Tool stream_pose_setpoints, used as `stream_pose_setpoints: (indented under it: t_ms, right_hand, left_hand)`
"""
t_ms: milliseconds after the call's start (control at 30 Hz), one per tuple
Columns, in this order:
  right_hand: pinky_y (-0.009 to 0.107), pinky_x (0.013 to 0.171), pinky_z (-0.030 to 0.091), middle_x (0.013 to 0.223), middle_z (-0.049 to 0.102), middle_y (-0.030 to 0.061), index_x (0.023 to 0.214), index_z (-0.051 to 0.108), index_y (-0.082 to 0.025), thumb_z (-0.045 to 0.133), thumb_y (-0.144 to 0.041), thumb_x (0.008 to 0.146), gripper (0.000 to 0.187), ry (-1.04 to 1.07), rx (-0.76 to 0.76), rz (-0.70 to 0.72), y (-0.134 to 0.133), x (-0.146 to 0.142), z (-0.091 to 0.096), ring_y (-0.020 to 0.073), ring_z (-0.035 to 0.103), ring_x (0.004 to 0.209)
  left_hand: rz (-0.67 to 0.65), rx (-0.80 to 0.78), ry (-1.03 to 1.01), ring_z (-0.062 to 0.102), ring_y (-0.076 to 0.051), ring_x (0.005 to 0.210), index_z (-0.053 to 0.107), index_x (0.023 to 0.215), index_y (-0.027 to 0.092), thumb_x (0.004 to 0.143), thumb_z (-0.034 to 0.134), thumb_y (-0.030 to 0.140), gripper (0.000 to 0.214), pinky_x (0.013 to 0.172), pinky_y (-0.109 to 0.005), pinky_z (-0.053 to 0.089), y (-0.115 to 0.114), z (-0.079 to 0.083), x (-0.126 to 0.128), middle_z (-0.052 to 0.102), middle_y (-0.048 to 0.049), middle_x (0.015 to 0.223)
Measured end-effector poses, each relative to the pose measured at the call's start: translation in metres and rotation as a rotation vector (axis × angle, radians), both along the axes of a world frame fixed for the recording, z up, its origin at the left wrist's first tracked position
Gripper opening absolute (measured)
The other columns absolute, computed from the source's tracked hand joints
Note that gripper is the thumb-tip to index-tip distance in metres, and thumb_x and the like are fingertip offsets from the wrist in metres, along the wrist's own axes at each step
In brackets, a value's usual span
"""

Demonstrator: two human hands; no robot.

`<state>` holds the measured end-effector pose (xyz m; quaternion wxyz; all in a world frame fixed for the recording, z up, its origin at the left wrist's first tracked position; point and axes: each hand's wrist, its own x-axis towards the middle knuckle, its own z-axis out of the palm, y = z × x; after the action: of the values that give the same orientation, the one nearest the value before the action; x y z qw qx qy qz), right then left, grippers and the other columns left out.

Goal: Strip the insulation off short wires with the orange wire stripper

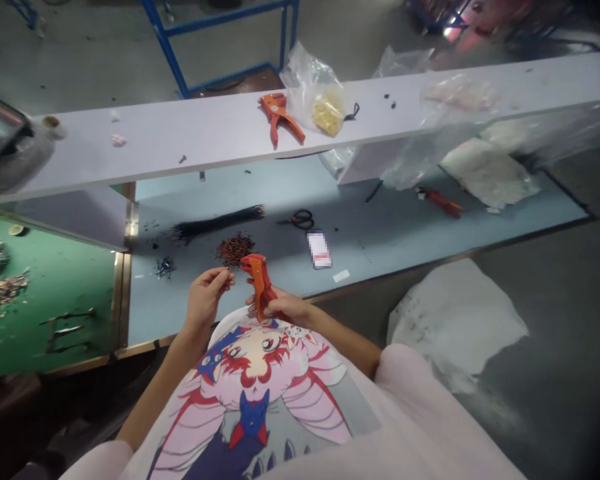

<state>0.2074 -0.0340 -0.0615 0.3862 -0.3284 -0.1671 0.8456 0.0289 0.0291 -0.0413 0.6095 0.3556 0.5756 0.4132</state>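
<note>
My right hand (277, 305) grips an orange wire stripper (260, 283) upright, its jaws pointing away from me. My left hand (205, 300) is just left of the tool, with its fingertips pinched on what looks like a thin, short wire. Right in front of those fingertips lies a heap of short reddish-brown wires (235, 250) on the pale blue workbench (360, 250). Beyond it is a long bundle of black wires (217, 223). A small dark cluster of wire bits (165, 268) lies left of the heap.
Black scissors (299, 220) and a red hand tool (440, 201) lie on the bench. A raised white shelf (180, 143) crosses behind it, holding another orange wire stripper (279, 117) and a plastic bag (313, 97). A green table (45, 297) with scattered bits adjoins on the left.
</note>
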Motion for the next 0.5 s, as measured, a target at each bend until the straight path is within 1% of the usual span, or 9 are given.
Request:
stream_pose_setpoints:
  t_ms: [67,167,267,333,400,500]
  right_hand:
    - [0.021,0.055,0.048,0.087,0.060,-0.0003,0.121,0.045,-0.023,0.062,-0.004,0.052,0.073,-0.027,0.004,0.005,0.000,-0.001,0.004,0.0124,0.059,0.070]
    - [0.022,0.049,0.047,0.084,0.060,0.0005,0.116,0.048,-0.020,0.067,-0.011,0.056,0.064,-0.094,0.056,-0.007,0.005,-0.001,0.006,0.0113,0.056,0.061]
    - [0.023,0.046,0.048,0.083,0.060,0.0016,0.105,0.048,-0.018,0.069,-0.017,0.058,0.052,-0.183,0.136,-0.045,0.011,0.000,0.002,0.0121,0.056,0.060]
    - [0.023,0.047,0.049,0.087,0.061,0.0022,0.098,0.045,-0.019,0.071,-0.021,0.059,0.047,-0.251,0.180,-0.106,0.015,0.000,-0.002,0.0129,0.058,0.064]
    - [0.023,0.049,0.050,0.090,0.061,0.0023,0.094,0.042,-0.020,0.072,-0.024,0.061,0.045,-0.322,0.214,-0.183,0.018,0.001,-0.007,0.0132,0.059,0.067]
    - [0.024,0.054,0.049,0.094,0.061,0.0026,0.097,0.042,-0.021,0.072,-0.025,0.063,0.046,-0.410,0.278,-0.254,0.021,0.008,-0.013,0.0137,0.060,0.072]
  left_hand:
    - [-0.010,-0.052,-0.054,0.058,-0.010,0.058,0.062,0.082,0.012,0.056,0.078,0.038,0.039,0.057,-0.022,0.045,-0.001,0.000,0.000,0.066,-0.0031,0.070]
    - [-0.015,-0.039,-0.087,0.054,-0.007,0.053,0.060,0.077,0.013,0.058,0.077,0.036,0.034,0.054,-0.018,0.043,-0.003,0.003,0.002,0.063,0.0003,0.064]
    - [-0.010,0.016,-0.071,0.049,-0.005,0.048,0.058,0.077,0.014,0.063,0.073,0.037,0.030,0.049,-0.017,0.039,-0.003,0.007,0.004,0.059,0.0029,0.057]
    - [0.006,0.036,-0.066,0.050,-0.006,0.046,0.057,0.079,0.015,0.065,0.071,0.038,0.030,0.048,-0.017,0.039,-0.003,0.008,0.005,0.060,0.0028,0.056]
    - [0.026,0.029,-0.067,0.056,-0.008,0.050,0.056,0.084,0.015,0.066,0.071,0.038,0.033,0.049,-0.017,0.040,-0.003,0.009,0.004,0.065,0.0007,0.063]
    - [0.024,0.000,-0.063,0.064,-0.012,0.065,0.054,0.090,0.016,0.065,0.072,0.035,0.036,0.054,-0.018,0.042,-0.003,0.010,0.003,0.070,-0.0042,0.079]
